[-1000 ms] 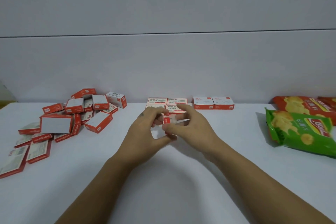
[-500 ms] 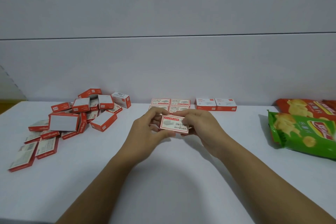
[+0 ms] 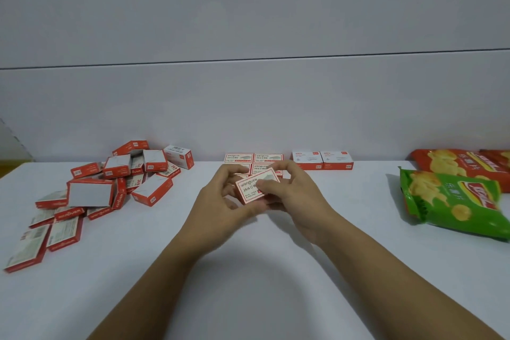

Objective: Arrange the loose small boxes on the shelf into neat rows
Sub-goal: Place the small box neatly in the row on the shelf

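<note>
I see both hands gripping one small box point(image 3: 256, 188) over the white shelf point(image 3: 248, 284), just in front of the neat rows point(image 3: 254, 159) laid against the back wall. A second ago only its small end showed, and half a second ago its printed face sat nearly level. Now it is cocked, long axis climbing from lower left to upper right, printed face up toward the camera. The left hand point(image 3: 223, 199) curls its fingers round the left end. The right hand point(image 3: 298, 196) pinches the right end, thumb on the face. The loose pile point(image 3: 118, 182) lies well to the left, two white-topped boxes point(image 3: 321, 160) sit beside the rows, and a green crisp bag point(image 3: 452, 201) lies at far right.
</note>
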The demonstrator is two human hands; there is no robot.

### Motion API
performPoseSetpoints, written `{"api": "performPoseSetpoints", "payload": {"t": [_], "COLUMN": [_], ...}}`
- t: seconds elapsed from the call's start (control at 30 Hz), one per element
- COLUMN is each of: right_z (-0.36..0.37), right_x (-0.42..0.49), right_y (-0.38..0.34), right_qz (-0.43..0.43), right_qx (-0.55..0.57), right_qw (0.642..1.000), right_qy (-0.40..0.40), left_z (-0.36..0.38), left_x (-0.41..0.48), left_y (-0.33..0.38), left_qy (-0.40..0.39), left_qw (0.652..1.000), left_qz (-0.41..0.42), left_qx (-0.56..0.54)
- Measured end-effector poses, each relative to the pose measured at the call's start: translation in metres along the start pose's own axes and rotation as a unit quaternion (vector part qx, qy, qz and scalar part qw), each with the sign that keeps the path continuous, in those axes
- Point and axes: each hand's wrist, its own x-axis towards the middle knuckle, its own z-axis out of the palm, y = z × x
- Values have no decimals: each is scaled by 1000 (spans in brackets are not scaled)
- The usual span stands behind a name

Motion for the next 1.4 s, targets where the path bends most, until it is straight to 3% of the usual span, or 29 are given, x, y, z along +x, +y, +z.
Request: {"api": "performPoseSetpoints", "payload": {"t": [0.1,0.2,0.27,0.33,0.4,0.53,0.8,0.97,1.13,1.4], "right_z": [-1,-4,-9,-11,-10,-8,-8,-17,-19,-22], "right_x": [2,4,4,6,9,15,21,29,37,41], "right_y": [1,1,3,7,13,19,16,14,21,23], "right_qz": [13,-37,-127,-225,-286,-325,-326,-247,-203,-187], "right_qx": [13,-92,-253,-386,-444,-488,-503,-550,-574,-605], "right_qw": [1000,995,958,894,849,808,799,795,790,770], "right_qy": [18,22,40,33,26,53,37,70,79,75], "left_z": [0,-6,-11,-12,-14,-17,-26,-36,-39,-32], "left_x": [1,5,6,7,7,8,13,16,15,12], "left_y": [-1,-3,-2,-2,-3,-5,-17,-20,-18,-13], "left_qy": [24,44,46,42,44,44,52,87,65,40], "left_qw": [997,996,996,995,993,989,968,935,902,892], "left_qz": [18,17,17,18,19,24,18,-3,-11,-19], "left_qx": [64,71,80,93,105,138,246,344,426,451]}}
